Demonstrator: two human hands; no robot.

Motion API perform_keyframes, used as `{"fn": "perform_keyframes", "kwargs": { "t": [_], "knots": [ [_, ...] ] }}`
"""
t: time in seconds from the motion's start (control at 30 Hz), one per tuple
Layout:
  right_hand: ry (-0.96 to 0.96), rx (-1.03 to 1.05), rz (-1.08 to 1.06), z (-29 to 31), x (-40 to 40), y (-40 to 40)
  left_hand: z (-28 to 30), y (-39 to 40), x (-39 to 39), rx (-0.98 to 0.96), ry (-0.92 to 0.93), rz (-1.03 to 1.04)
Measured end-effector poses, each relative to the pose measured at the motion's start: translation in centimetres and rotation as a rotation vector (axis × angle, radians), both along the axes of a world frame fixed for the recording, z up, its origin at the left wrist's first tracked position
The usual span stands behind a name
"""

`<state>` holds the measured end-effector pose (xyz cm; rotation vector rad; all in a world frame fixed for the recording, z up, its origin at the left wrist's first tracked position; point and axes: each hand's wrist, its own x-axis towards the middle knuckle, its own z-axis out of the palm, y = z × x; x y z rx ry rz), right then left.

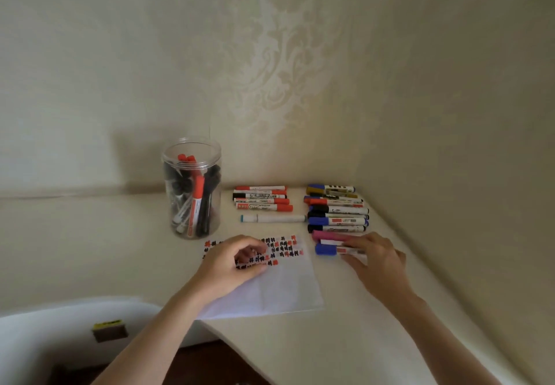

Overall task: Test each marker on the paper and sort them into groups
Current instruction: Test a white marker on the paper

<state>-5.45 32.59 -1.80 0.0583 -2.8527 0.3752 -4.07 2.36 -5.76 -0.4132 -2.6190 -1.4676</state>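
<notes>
A white paper (279, 288) lies on the cream desk, its far part covered with rows of red and black test marks. My left hand (232, 264) rests on the paper with fingers loosely curled and nothing in them. My right hand (375, 257) holds a blue-capped marker (327, 249) lying at the near end of the right group of markers (336, 209). A pink marker (326, 236) lies just beyond it. A second group of mostly red-capped markers (261, 200) sits behind the paper, with a white, teal-tipped marker (273, 218) in front of it.
A clear plastic jar (192, 188) holding several red and black markers stands left of the groups. The walls meet in a corner close behind and to the right. The desk edge curves near me; a white surface with a small yellow-brown object (109, 330) lies lower left.
</notes>
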Motion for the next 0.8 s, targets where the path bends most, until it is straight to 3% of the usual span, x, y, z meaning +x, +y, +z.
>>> {"fn": "perform_keyframes", "kwargs": {
  "t": [0.2,0.4,0.6,0.8],
  "knots": [
    [0.062,0.001,-0.034,-1.1,0.1,1.2,0.0,0.3,0.1,0.013,0.008,0.0],
    [0.269,-0.078,0.289,0.4,-2.6,-6.6,0.0,0.4,0.0,0.056,0.037,0.004],
    [0.049,0.168,0.315,1.3,-6.6,-13.2,0.3,0.4,0.5,0.081,0.05,0.01],
    [-0.086,0.358,0.245,0.5,-8.5,-13.6,0.5,0.5,0.6,0.107,0.037,0.029]
  ]
}}
